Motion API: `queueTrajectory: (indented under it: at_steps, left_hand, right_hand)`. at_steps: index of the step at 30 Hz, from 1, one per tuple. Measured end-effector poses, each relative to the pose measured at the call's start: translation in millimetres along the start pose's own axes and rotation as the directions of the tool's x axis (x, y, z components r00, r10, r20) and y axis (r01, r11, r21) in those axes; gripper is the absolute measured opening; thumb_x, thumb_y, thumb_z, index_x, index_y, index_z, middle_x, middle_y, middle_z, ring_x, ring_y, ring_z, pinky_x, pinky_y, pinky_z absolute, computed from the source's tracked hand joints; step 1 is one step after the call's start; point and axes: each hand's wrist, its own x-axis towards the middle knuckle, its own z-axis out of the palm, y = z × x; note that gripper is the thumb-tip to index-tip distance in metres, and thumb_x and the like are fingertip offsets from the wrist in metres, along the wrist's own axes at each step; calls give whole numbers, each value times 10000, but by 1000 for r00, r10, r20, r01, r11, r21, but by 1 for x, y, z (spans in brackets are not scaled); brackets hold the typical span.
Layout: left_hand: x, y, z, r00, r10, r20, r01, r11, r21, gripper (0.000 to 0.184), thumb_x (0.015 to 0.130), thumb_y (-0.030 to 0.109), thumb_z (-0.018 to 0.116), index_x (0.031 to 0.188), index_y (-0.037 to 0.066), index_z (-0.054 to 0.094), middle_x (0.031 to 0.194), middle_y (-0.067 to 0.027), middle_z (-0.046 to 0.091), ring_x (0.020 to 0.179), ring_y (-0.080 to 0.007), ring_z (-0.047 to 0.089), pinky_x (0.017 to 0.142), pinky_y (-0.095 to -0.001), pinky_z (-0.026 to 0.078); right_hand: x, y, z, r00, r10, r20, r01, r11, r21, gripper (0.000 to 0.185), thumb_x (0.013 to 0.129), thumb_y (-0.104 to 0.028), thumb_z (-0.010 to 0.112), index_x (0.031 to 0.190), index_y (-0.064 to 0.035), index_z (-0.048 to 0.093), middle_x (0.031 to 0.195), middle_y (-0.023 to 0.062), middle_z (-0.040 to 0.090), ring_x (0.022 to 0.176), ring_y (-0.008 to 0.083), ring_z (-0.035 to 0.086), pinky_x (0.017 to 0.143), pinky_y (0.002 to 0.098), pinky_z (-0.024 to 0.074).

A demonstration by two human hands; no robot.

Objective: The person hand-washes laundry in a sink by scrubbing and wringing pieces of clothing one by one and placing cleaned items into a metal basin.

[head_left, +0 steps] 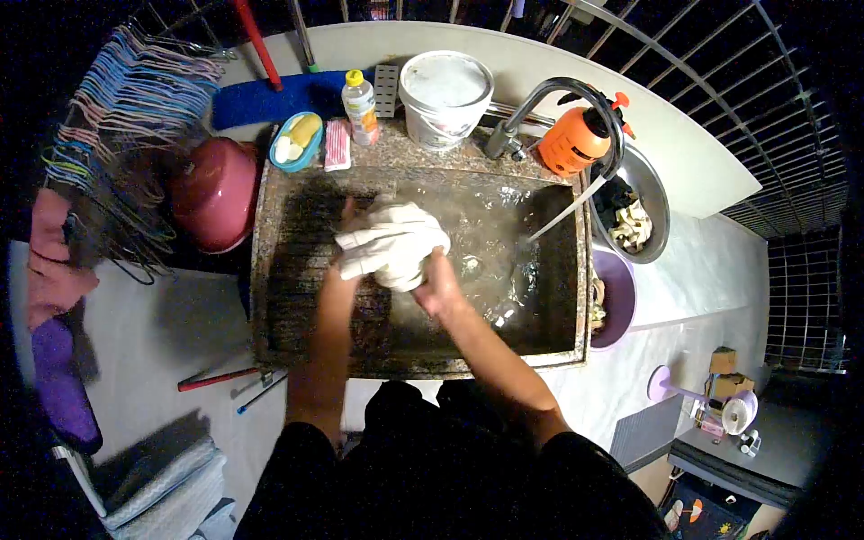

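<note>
A bunched white cloth is held above a stone sink, over the ridged washboard side and the water. My right hand grips its lower right, fingers partly tucked under the folds. On the left edge, my left hand is closed against the cloth, mostly hidden behind it. Rippling water lies in the basin on the right. A curved metal faucet at the back right sends a stream down into it.
Along the back ledge stand a soap dish, a pink-striped brush, a yellow-capped bottle, a white bucket and an orange sprayer. A metal basin and purple bucket with clothes stand right; a pink basin sits left.
</note>
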Motion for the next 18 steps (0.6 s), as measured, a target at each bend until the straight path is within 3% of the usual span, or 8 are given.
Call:
queueTrajectory:
  at_steps: [1,3,6,7,9,12,14,18]
  left_hand:
    - [0,11,-11,983,-186,-10,178,954,-241,747,993,664,355,1326,35,583,1187,-169,686,1051,-350,665,984,-460,510]
    - [-41,43,40,994,70,-86,-49,972,229,725,927,549,624,1430,45,488,1325,-146,625,1214,-251,603,1046,-395,481]
    - [-41,75,-25,831,-146,-536,394,835,384,556,883,505,723,1258,107,623,1214,-61,656,1071,-247,644,942,-369,518]
    - [-57,61,-31,793,240,-560,325,610,722,403,881,401,762,1113,90,655,1066,-19,657,974,-174,623,865,-323,507]
    - [-83,56,-56,919,303,-252,159,301,940,286,922,267,721,1080,51,619,1049,-43,623,985,-153,582,882,-298,470]
    - [-140,23,-51,926,362,-106,43,176,983,232,947,206,664,1108,45,617,1082,-85,628,1082,-205,580,969,-345,449]
    - [-162,25,26,725,564,395,62,-625,778,242,973,218,606,1146,51,623,1166,-137,625,1148,-311,576,997,-435,453]
    - [-160,-11,-3,693,702,165,241,-441,864,255,987,211,544,1165,46,622,1221,-186,607,1164,-396,550,987,-506,453]
  right_hand:
    - [34,27,-18,999,-4,-53,-3,993,-119,554,1080,-427,248,1362,-9,478,1297,132,594,1135,249,596,947,444,517]
    - [61,58,-27,989,-34,-147,-12,953,-304,537,1073,-475,331,1249,-6,524,1057,125,654,842,228,624,694,394,542]
    - [77,90,-44,972,-201,119,196,422,-885,449,994,-258,530,1350,8,472,1055,165,615,897,230,601,695,372,529]
    - [73,94,-46,953,-218,210,257,219,-941,490,966,-211,557,1394,3,448,1143,197,597,986,241,596,746,376,529]
    - [59,119,-58,755,-456,471,615,243,-750,595,914,-145,575,1467,-18,396,1328,251,526,1162,295,562,875,407,522]
    - [-1,82,-30,519,-373,770,739,-257,-623,713,881,-160,628,1527,-75,339,1511,242,367,1369,382,406,1086,498,384]
    - [4,100,-23,534,-271,801,672,-440,-596,701,876,-185,628,1514,-75,360,1510,217,389,1386,404,386,1129,545,303]
    - [51,144,0,562,-172,809,547,-657,-519,591,883,-241,605,1432,-76,462,1467,175,456,1389,377,391,1130,589,266]
